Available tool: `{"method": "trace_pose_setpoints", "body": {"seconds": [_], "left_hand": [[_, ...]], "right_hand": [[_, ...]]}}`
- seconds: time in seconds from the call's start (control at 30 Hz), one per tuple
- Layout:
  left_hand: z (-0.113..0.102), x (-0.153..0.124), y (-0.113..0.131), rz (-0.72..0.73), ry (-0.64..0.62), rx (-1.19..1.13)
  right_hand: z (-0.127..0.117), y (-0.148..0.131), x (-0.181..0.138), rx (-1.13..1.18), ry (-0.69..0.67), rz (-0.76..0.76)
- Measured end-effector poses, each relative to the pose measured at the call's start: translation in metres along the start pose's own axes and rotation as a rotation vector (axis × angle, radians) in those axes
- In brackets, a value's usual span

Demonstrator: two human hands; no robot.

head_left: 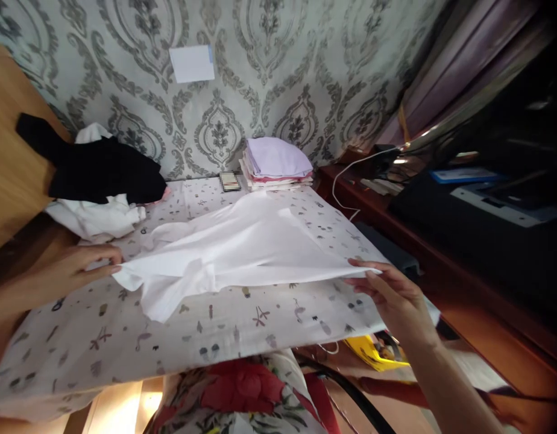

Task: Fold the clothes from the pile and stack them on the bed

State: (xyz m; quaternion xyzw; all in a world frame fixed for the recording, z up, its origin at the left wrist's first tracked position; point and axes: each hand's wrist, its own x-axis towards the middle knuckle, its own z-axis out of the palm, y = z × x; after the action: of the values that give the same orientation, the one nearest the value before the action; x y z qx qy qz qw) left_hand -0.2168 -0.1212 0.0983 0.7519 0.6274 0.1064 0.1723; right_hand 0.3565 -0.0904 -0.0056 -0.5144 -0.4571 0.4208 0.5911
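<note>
A white garment, perhaps a shirt, lies spread over a table covered with a printed cloth. My left hand pinches its near left corner between thumb and fingers. At the other end, my right hand grips the near right edge, thumb on top and fingers beneath. Between the hands the near edge is stretched fairly straight, and a loose flap hangs toward me on the left. The garment's far part rests on the cloth, close to a folded stack.
Lilac folded cloth tops a stack at the wall. Black clothing is heaped over white pieces at back left. A dark wooden desk with a white cable borders the right side. Below is a yellow container.
</note>
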Motion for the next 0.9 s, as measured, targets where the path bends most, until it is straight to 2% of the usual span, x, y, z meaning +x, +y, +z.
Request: {"method": "trace_pose_setpoints", "body": {"seconds": [0.13, 0.27, 0.37, 0.43, 0.5, 0.53, 0.6, 0.7, 0.8, 0.9], "left_hand": [[0.01, 0.008, 0.01, -0.122, -0.087, -0.122], [0.021, 0.048, 0.0, -0.236, -0.067, -0.328], [0.037, 0.088, -0.017, -0.341, 0.018, -0.336], [0.047, 0.111, -0.026, -0.393, -0.017, -0.294], [0.055, 0.127, -0.032, -0.427, -0.089, -0.263], [0.058, 0.131, -0.034, -0.44, -0.115, -0.258], [0.061, 0.135, -0.035, -0.465, -0.136, -0.274], [0.06, 0.133, -0.032, -0.51, -0.137, -0.347], [0.05, 0.134, -0.027, -0.549, -0.036, -0.457], [0.033, 0.143, -0.022, -0.581, 0.175, -0.611]], "right_hand": [[-0.014, 0.013, -0.004, -0.003, -0.007, 0.015], [-0.029, 0.006, 0.003, -0.399, -0.23, 0.084], [-0.016, -0.014, 0.03, -0.645, -0.316, -0.02], [0.01, -0.024, 0.063, -0.671, -0.327, -0.11], [0.049, -0.026, 0.106, -0.681, -0.41, -0.157], [0.072, -0.024, 0.13, -0.708, -0.435, -0.141], [0.119, -0.012, 0.176, -0.774, -0.354, -0.01], [0.177, 0.014, 0.233, -0.79, -0.308, 0.092], [0.209, 0.04, 0.265, -0.747, -0.294, 0.156], [0.216, 0.056, 0.277, -0.652, -0.283, 0.186]]}}
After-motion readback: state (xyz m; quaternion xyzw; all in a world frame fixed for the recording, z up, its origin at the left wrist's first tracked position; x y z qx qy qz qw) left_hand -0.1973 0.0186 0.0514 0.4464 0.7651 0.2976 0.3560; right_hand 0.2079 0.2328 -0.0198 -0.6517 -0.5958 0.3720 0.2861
